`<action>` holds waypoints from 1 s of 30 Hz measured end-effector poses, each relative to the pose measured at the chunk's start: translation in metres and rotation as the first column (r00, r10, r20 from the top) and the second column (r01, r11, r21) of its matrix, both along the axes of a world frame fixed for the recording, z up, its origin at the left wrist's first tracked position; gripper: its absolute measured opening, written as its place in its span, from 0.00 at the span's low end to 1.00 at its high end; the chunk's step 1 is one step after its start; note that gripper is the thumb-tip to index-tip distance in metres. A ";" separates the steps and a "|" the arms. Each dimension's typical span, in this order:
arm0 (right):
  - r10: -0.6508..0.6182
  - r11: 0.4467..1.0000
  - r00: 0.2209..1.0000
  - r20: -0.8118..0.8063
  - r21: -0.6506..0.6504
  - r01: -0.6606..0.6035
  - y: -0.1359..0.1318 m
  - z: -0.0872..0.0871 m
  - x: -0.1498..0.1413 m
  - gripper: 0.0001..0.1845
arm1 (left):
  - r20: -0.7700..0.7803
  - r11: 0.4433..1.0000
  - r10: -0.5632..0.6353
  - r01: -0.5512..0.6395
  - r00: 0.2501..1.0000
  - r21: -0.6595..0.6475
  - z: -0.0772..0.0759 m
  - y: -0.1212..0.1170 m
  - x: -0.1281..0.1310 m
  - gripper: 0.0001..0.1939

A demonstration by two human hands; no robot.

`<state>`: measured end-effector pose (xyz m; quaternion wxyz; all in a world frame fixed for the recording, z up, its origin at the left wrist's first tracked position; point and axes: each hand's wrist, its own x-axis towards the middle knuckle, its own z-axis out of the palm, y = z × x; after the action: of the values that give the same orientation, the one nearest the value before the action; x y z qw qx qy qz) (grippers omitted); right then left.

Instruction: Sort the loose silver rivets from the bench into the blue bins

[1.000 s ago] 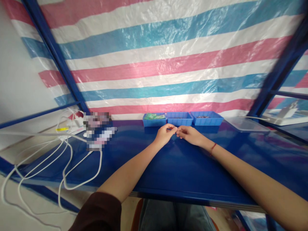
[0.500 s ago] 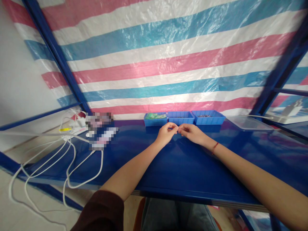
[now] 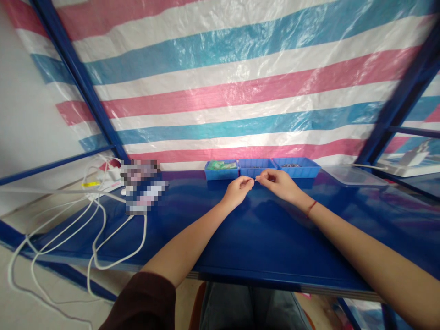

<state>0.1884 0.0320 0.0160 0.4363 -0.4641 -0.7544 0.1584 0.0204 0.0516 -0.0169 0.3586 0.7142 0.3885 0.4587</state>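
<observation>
My left hand (image 3: 239,189) and my right hand (image 3: 276,182) meet fingertip to fingertip above the blue table (image 3: 261,238). Both are closed in a pinch. Something tiny and pale shows between the fingertips, too small to name. Just behind the hands stand three blue bins in a row. The left bin (image 3: 222,173) holds green and whitish pieces, the middle bin (image 3: 245,172) has small dark bits partly hidden by my right hand, and the right bin (image 3: 302,171) contains small metallic parts.
White cables (image 3: 142,233) loop over the table's left side beside a blurred-out object (image 3: 144,188). A translucent lid-like sheet (image 3: 355,176) lies at the back right, near a white power strip (image 3: 409,165). A striped plastic sheet (image 3: 223,105) hangs behind, between blue metal posts.
My right hand has turned slightly and its knuckles have risen a little. The fingertips of both hands stand slightly further apart. The bins stay in place.
</observation>
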 end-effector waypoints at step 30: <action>-0.163 0.982 0.735 0.658 0.036 0.185 -0.019 -0.024 -0.027 0.16 | -0.546 0.940 0.068 0.128 0.835 0.315 0.008 -0.012 -0.015 0.16</action>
<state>0.1619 0.0132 -0.0083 0.1485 -0.5654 -0.8101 -0.0445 0.0053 0.0397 -0.0088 0.1113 0.8723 0.3787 0.2886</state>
